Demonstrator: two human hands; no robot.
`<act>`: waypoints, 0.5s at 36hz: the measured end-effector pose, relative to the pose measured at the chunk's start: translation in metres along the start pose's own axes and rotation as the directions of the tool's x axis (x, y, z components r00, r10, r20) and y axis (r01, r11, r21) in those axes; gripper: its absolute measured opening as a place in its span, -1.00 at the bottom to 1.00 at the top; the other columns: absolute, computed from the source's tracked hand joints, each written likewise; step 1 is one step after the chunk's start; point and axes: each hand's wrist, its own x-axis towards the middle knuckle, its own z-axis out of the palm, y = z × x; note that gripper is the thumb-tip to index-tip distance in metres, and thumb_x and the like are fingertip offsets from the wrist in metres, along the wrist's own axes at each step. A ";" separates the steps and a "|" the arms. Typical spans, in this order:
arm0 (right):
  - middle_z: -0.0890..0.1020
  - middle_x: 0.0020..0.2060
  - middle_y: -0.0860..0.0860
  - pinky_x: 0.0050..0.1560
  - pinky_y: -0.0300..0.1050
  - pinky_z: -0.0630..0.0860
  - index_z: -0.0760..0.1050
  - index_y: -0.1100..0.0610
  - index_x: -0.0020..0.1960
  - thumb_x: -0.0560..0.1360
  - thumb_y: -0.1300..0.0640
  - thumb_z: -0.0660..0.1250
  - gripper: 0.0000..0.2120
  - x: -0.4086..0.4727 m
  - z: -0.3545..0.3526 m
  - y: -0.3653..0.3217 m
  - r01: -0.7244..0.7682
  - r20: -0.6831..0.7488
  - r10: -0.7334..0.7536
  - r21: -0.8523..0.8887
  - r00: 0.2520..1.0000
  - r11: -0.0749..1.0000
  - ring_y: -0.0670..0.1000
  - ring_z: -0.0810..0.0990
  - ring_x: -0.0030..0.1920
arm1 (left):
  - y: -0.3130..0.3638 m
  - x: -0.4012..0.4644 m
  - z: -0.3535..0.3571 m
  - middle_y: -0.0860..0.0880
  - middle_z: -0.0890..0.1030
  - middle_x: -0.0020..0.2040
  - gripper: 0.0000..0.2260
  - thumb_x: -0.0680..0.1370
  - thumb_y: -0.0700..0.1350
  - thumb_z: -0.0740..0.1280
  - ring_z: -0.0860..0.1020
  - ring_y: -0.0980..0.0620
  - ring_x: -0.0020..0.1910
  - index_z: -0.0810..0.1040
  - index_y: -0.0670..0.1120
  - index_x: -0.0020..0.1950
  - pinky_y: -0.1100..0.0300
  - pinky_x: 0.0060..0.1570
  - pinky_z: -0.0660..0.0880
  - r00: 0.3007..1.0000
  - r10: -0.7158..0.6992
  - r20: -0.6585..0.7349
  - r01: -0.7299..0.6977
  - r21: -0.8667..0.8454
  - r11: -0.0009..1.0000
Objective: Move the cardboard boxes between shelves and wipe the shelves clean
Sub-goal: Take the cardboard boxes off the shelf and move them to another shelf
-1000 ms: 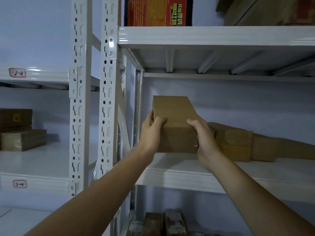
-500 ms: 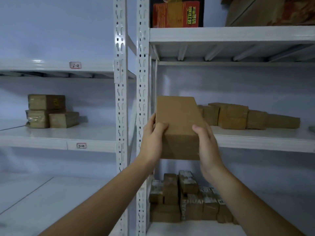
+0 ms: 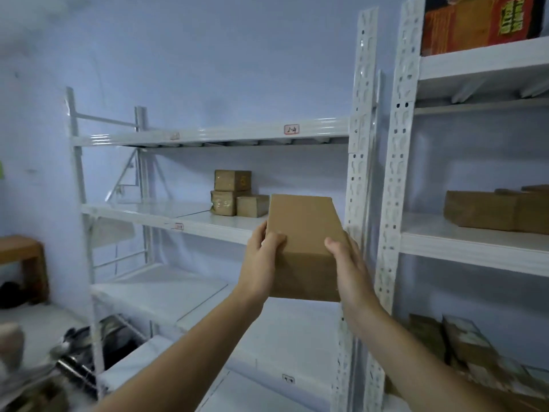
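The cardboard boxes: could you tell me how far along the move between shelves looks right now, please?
Done: three boxes already sit on the left rack's shelf. In hand: the left hand and right hand grip one cardboard box in mid-air. Left: boxes on the right rack, and no wiping cloth is visible.

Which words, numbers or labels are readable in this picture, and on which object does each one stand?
"2-4": handwritten tag on the upper shelf beam.
Tag on the middle shelf: too small.
Tag on the low shelf: unreadable.
Yellow characters on the red box: blurred.
Held cardboard box: no text.
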 end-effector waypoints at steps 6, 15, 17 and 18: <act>0.62 0.07 -0.20 -0.11 -0.14 0.49 0.46 -0.32 0.14 0.64 -0.14 0.23 -0.88 0.028 0.052 0.020 -0.058 0.068 0.058 0.002 0.996 0.998 -0.12 0.61 0.06 | -0.011 0.036 -0.044 0.08 0.64 0.13 -0.66 0.48 0.18 0.28 0.60 -0.02 0.15 0.53 0.26 0.25 -0.17 0.23 0.55 0.994 -0.068 -0.081 0.070 0.012 0.998; 0.57 0.06 -0.17 -0.19 -0.17 0.45 0.41 -0.21 0.26 0.64 -0.18 0.22 -0.78 0.127 0.113 0.050 -0.088 0.093 0.091 -0.033 0.992 0.996 -0.12 0.58 0.02 | -0.028 0.149 -0.079 -0.05 0.57 0.15 -0.68 0.52 0.15 0.32 0.57 -0.08 0.16 0.47 0.08 0.23 -0.11 0.14 0.56 0.985 -0.107 -0.133 0.104 -0.029 0.994; 0.56 0.05 -0.18 -0.21 -0.18 0.43 0.38 -0.19 0.29 0.64 -0.19 0.21 -0.75 0.148 0.123 0.054 -0.086 0.101 0.091 -0.054 0.991 0.995 -0.14 0.56 0.00 | -0.032 0.173 -0.084 -0.06 0.56 0.15 -0.70 0.56 0.13 0.30 0.57 -0.10 0.16 0.45 0.07 0.24 -0.12 0.15 0.55 0.983 -0.122 -0.135 0.119 -0.030 0.992; 0.56 0.04 -0.18 -0.21 -0.18 0.44 0.38 -0.19 0.29 0.64 -0.19 0.21 -0.75 0.157 0.128 0.056 -0.083 0.103 0.089 -0.063 0.991 0.995 -0.14 0.56 0.00 | -0.033 0.184 -0.086 -0.07 0.56 0.15 -0.71 0.57 0.14 0.30 0.56 -0.10 0.16 0.44 0.06 0.23 -0.13 0.16 0.55 0.982 -0.132 -0.134 0.128 -0.032 0.991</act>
